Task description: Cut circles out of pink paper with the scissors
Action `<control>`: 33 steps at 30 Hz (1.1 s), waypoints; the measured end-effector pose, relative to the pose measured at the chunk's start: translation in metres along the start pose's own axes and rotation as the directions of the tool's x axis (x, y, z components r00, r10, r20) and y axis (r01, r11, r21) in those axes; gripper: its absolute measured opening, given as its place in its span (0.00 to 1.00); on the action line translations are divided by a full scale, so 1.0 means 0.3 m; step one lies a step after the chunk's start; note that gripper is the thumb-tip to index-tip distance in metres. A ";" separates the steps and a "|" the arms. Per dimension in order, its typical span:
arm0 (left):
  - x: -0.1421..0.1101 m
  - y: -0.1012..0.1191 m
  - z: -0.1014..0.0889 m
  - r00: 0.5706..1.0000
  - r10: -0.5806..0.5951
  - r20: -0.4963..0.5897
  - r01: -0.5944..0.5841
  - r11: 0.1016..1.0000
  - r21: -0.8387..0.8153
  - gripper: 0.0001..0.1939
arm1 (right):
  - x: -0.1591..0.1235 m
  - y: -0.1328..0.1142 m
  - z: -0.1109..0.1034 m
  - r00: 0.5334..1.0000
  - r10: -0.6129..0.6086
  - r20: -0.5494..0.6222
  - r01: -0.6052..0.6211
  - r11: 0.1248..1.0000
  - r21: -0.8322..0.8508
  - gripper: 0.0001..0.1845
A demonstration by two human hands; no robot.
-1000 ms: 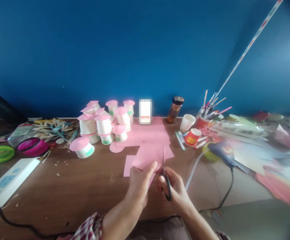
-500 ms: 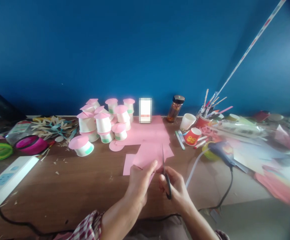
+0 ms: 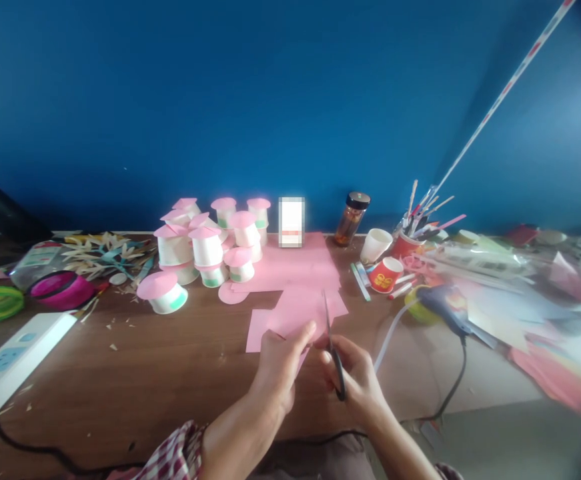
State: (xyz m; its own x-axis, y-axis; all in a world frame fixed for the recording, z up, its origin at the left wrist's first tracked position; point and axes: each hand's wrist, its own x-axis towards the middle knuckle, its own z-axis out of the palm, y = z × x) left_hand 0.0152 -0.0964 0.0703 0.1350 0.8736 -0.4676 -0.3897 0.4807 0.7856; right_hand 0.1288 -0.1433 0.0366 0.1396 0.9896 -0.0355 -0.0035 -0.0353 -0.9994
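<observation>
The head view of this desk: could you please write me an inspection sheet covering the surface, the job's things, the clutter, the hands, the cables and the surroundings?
Surface: brown desk, pale scraps scattered on its left side.
Job's things: pink paper in front; scissors, blades pointing away from the person; pink-topped white cups clustered at left.
Clutter: pile of pale strips and magenta container at left; red paper cup at right.
Left hand: holds the pink paper, thumb on top.
Right hand: holds the scissors by the handles.
Cables: black cable near the power strip; black cord from a blue tool.
Surroundings: blue wall behind.
Co-workers: nothing seen.
</observation>
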 end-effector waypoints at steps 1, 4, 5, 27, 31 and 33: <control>0.002 -0.002 -0.001 1.000 -0.001 0.000 0.001 1.000 -0.001 0.12 | 0.000 0.001 -0.001 1.000 0.002 0.001 -0.002 1.000 0.006 0.14; 0.007 -0.007 -0.003 1.000 0.009 -0.020 -0.009 1.000 -0.006 0.13 | -0.001 0.005 -0.001 1.000 0.010 0.013 -0.010 0.999 0.030 0.12; 0.008 -0.007 -0.001 0.999 0.009 -0.036 -0.009 1.000 -0.006 0.14 | -0.002 0.007 0.000 1.000 0.013 0.018 -0.014 0.999 0.038 0.12; 0.021 -0.019 -0.003 0.997 0.029 -0.070 -0.025 0.998 0.054 0.13 | 0.002 0.010 0.004 1.000 -0.002 0.031 0.001 1.000 0.030 0.11; 0.027 -0.018 -0.008 0.997 -0.009 -0.078 0.013 0.998 0.055 0.13 | 0.000 0.004 0.002 1.000 0.007 0.029 -0.008 1.000 0.026 0.10; 0.030 -0.016 -0.009 0.997 -0.013 -0.078 0.017 0.998 0.057 0.13 | -0.002 0.005 0.001 1.000 0.014 0.025 -0.015 1.000 0.017 0.10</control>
State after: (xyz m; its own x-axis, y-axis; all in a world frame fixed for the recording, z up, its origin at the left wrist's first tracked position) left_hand 0.0159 -0.0910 0.0612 0.0681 0.8586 -0.5081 -0.3346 0.4995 0.7991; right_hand 0.1285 -0.1439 0.0350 0.1146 0.9922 -0.0500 -0.0225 -0.0477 -0.9986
